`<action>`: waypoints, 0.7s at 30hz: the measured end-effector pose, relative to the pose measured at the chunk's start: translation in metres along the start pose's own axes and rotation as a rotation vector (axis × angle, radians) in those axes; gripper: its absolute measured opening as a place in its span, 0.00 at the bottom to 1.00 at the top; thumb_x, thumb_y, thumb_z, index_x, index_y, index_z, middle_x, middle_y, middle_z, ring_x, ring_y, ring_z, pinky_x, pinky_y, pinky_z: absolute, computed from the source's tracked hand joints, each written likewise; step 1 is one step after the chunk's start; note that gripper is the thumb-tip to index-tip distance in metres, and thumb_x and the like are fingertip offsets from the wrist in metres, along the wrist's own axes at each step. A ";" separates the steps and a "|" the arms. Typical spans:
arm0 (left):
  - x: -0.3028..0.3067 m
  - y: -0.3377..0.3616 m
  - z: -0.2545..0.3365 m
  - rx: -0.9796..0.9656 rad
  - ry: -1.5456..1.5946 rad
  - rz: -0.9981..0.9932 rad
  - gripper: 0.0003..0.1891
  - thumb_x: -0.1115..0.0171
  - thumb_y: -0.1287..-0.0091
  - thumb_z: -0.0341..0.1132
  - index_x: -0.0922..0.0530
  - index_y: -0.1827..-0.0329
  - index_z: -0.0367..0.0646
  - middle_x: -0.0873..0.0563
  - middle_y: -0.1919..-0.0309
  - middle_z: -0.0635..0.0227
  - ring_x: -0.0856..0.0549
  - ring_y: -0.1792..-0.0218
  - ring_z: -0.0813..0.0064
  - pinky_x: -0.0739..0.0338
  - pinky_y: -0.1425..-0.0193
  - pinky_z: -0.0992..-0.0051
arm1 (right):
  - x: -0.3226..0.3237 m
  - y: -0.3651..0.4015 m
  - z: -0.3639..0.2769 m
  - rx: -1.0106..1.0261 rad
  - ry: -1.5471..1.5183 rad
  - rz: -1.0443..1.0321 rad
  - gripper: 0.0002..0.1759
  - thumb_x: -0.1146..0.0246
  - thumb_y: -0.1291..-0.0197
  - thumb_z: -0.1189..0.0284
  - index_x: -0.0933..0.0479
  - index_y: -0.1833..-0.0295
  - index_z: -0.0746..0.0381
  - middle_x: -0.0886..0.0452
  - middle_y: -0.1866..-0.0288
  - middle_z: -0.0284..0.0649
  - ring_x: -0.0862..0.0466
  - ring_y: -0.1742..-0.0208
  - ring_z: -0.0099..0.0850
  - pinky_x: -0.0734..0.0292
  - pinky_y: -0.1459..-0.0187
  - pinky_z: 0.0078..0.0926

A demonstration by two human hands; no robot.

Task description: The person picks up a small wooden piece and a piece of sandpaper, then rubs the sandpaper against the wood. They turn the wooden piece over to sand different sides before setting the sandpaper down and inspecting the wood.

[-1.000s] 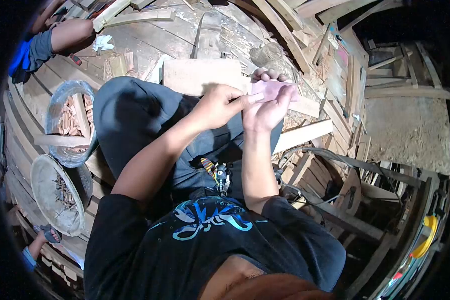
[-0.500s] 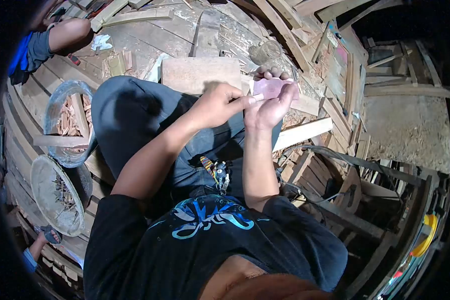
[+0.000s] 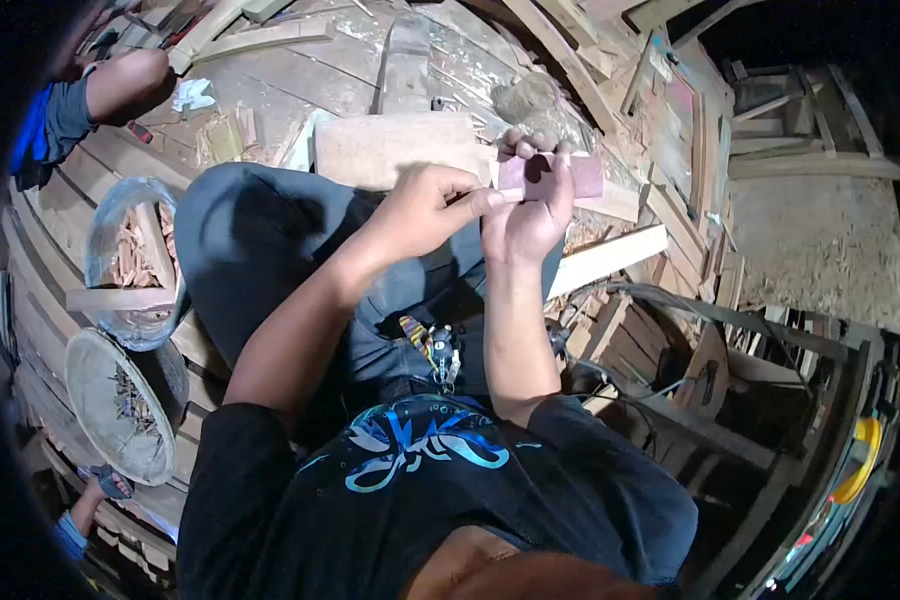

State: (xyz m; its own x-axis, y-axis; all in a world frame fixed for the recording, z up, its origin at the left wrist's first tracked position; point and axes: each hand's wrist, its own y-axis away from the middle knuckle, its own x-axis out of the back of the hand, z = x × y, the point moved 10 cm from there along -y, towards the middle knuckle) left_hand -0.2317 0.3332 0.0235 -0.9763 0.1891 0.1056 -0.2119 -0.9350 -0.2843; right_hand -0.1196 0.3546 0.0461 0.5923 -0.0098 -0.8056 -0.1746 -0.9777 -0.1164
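Note:
My right hand point(image 3: 526, 222) is palm up, its thumb pressing over a purplish-pink piece of sandpaper point(image 3: 588, 178) that lies across the fingers. My left hand point(image 3: 432, 205), back upward, pinches a small pale wooden piece point(image 3: 511, 194) between thumb and fingers. The piece reaches to the left edge of the sandpaper, and its far end is partly hidden at the right palm. Just beyond my left hand lies a thick wooden block point(image 3: 390, 145), in front of my bent knee.
At left stand a bucket point(image 3: 95, 245) holding wood chips and a tilted basin point(image 3: 95, 400) with dark slender bits. Another person's knee point(image 3: 130, 80) shows upper left, a foot point(image 3: 110, 482) lower left. A pale board point(image 3: 610, 262) and timber frames point(image 3: 750, 440) lie right.
The sandpaper has turned flatter, with more of it showing to the right of my right thumb. That thumb is more upright. My left hand keeps its pinch, shifted slightly left.

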 end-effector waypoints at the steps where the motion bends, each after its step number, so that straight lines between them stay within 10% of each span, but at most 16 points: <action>1: 0.003 -0.002 0.006 -0.023 -0.082 0.016 0.19 0.32 0.34 0.40 0.24 0.77 0.34 0.30 0.88 0.63 0.33 0.82 0.80 0.35 0.76 0.73 | 0.000 0.002 0.001 0.016 0.043 0.013 0.07 0.45 0.30 0.72 0.31 0.50 0.58 0.22 0.58 0.40 0.22 0.57 0.32 0.29 0.36 0.41; 16: -0.007 0.005 0.026 -0.098 -0.187 -0.096 0.15 0.45 0.26 0.39 0.22 0.66 0.36 0.19 0.74 0.53 0.18 0.71 0.56 0.26 0.64 0.66 | 0.020 -0.003 0.005 -0.035 0.145 0.082 0.28 0.52 0.52 0.90 0.37 0.43 0.59 0.26 0.52 0.42 0.22 0.48 0.33 0.29 0.34 0.44; 21: -0.013 0.005 0.005 0.035 -0.097 -0.164 0.16 0.45 0.25 0.38 0.23 0.68 0.33 0.21 0.78 0.60 0.23 0.73 0.75 0.27 0.65 0.71 | 0.013 -0.003 0.000 -0.010 0.064 0.048 0.25 0.50 0.48 0.88 0.36 0.44 0.58 0.23 0.51 0.43 0.21 0.51 0.33 0.28 0.38 0.41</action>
State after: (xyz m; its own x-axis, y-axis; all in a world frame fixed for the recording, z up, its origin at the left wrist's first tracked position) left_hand -0.2196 0.3241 0.0251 -0.9197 0.3111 0.2396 -0.3639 -0.9045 -0.2225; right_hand -0.1113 0.3578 0.0356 0.6324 -0.0694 -0.7715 -0.1958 -0.9780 -0.0726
